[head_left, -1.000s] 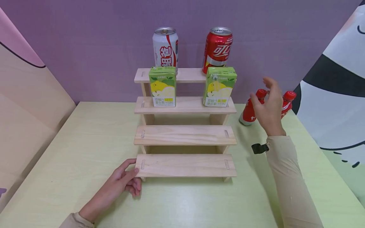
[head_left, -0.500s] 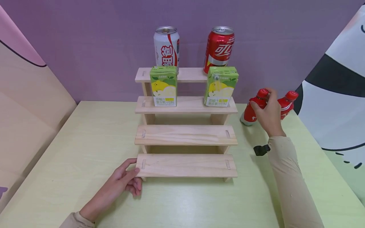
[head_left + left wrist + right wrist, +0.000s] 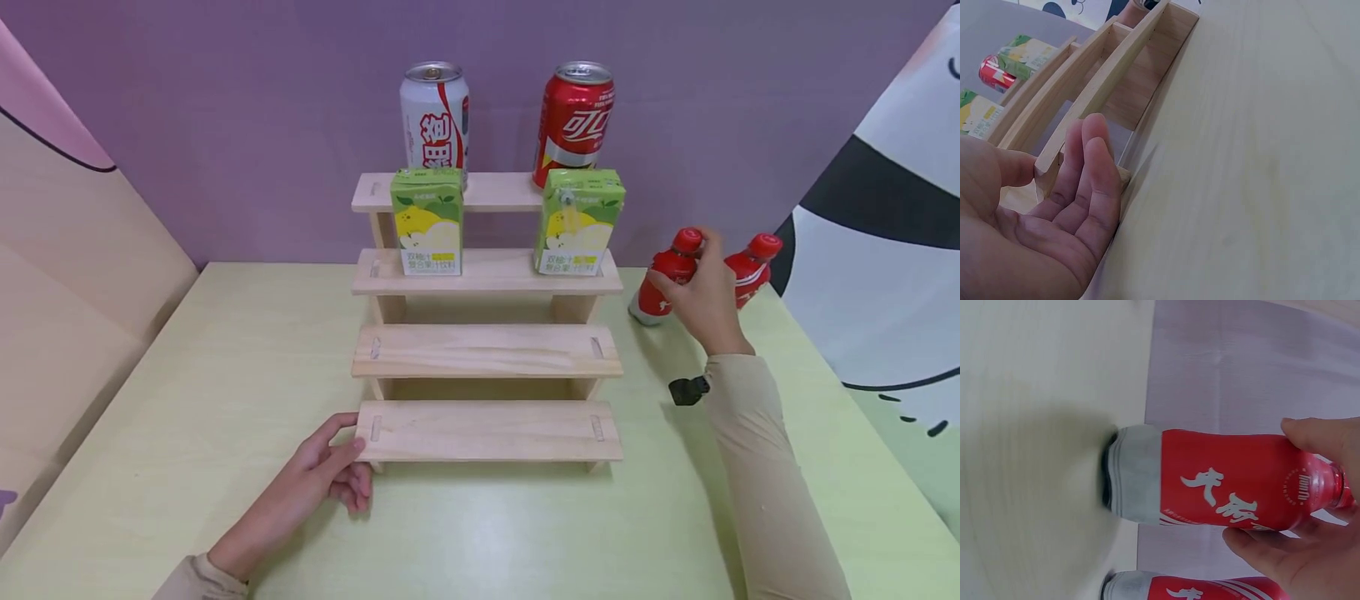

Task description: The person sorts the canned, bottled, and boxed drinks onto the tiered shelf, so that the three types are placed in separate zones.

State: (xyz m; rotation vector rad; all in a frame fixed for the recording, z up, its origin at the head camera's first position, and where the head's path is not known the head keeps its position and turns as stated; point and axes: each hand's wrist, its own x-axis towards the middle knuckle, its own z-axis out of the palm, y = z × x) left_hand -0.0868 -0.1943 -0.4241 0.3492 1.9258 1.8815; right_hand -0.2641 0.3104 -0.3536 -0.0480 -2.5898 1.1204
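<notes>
A four-step wooden display stand (image 3: 487,429) stands mid-table. My left hand (image 3: 318,471) holds the left end of its lowest board, thumb at the board (image 3: 1054,153) and fingers curled below it. To the right of the stand, my right hand (image 3: 708,300) grips a small red drink bottle (image 3: 671,275) by its upper part. In the right wrist view the thumb and fingers lie on opposite sides of the bottle (image 3: 1222,478), near its neck. A second red bottle (image 3: 752,268) stands just right of that hand, partly hidden by it.
On the stand's top step are a white can (image 3: 435,117) and a red cola can (image 3: 576,117). Two green juice cartons, the left carton (image 3: 427,225) and the right carton (image 3: 577,225), stand one step lower. A purple backdrop (image 3: 300,142) rises behind the table.
My right hand has come down from above onto the nearer red bottle, and its fingers have closed round the upper part. The left hand stays at the lowest board.
</notes>
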